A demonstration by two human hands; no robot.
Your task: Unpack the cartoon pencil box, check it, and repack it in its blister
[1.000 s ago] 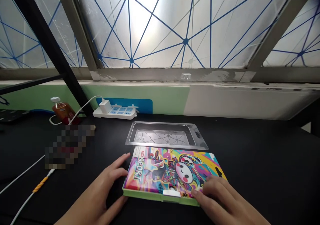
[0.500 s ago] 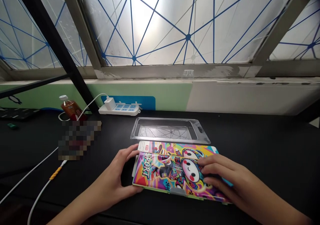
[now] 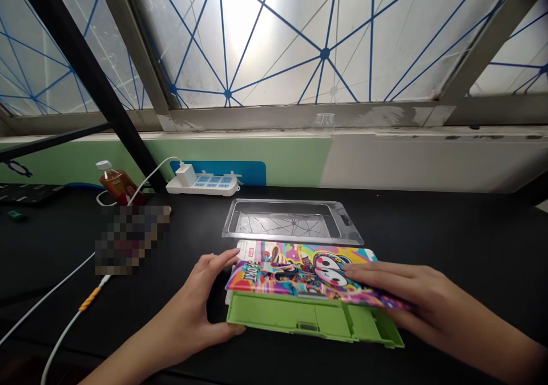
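Observation:
A green plastic pencil box lies on the black table in front of me, and its colourful cartoon-printed lid is lifted and tilted back from the green base. The word "SPORT" on the lid is foreshortened. My left hand grips the box's left end, with the thumb along the front edge. My right hand lies across the lid's right end, holding it up. The inside of the lid and of the box is hidden.
A clear plastic blister tray lies just behind the box. Further back stand a white power strip with a plugged-in charger and an orange-brown bottle. A white cable runs across the left of the table. A pixelated patch hides something there.
The printed lid has swung up from the green base, which now shows. My right hand has shifted onto the lid's right end. My left hand stays on the box's left end.

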